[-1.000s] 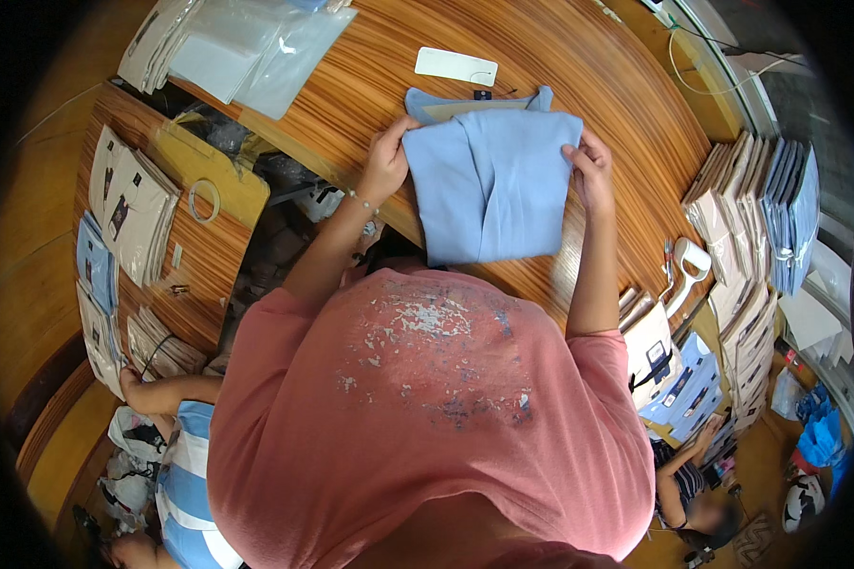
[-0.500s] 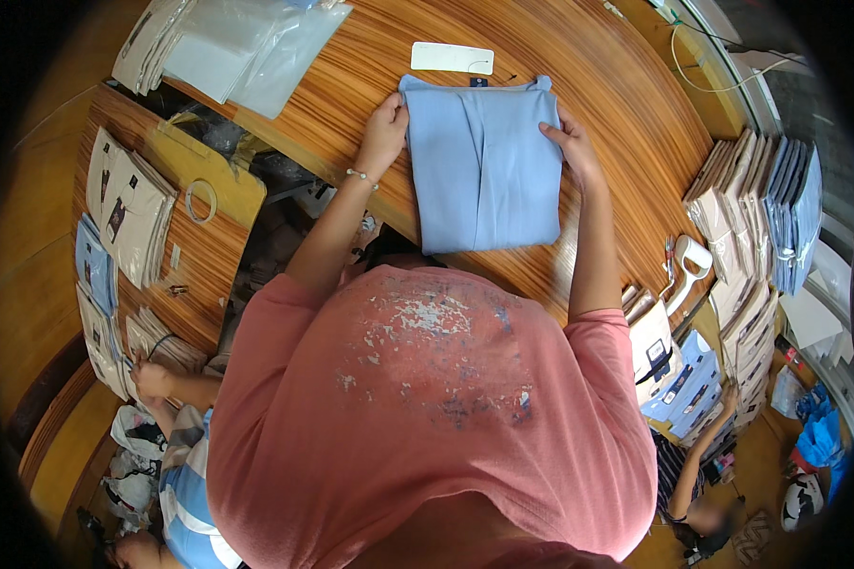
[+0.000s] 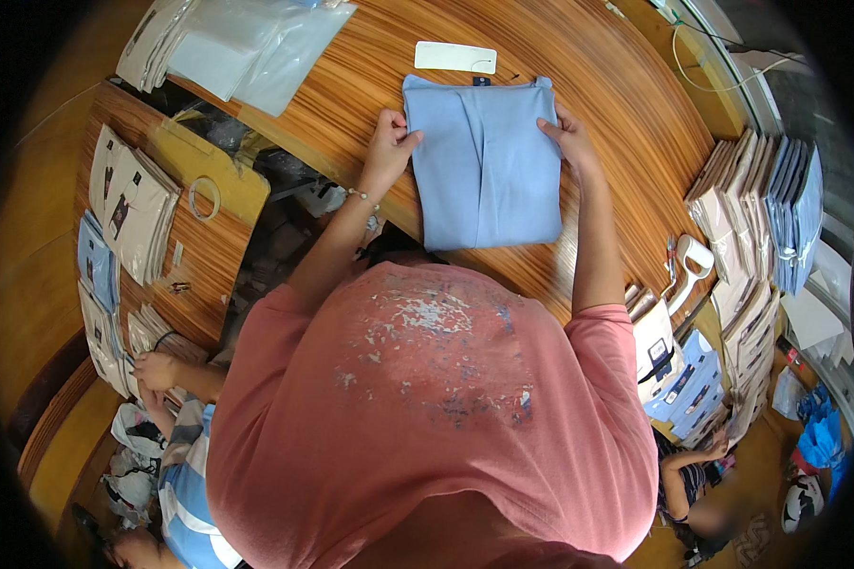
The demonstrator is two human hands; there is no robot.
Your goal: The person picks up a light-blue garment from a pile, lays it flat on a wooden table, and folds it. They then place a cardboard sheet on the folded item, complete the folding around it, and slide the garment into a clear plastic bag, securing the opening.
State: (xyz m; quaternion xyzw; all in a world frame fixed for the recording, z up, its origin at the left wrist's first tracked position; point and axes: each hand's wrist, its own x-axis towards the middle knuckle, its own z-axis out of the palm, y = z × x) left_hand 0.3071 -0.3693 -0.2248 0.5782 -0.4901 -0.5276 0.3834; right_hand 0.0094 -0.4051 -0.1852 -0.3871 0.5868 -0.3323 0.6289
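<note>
White card (image 3: 455,57) just beyond folded blue garment (image 3: 489,175), plastic bags (image 3: 289,62) farther left

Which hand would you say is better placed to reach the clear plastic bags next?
Probably the left hand: it is beside the folded blue garment, nearer the clear plastic bags. The right hand is farther off, at the garment's right edge.
</note>
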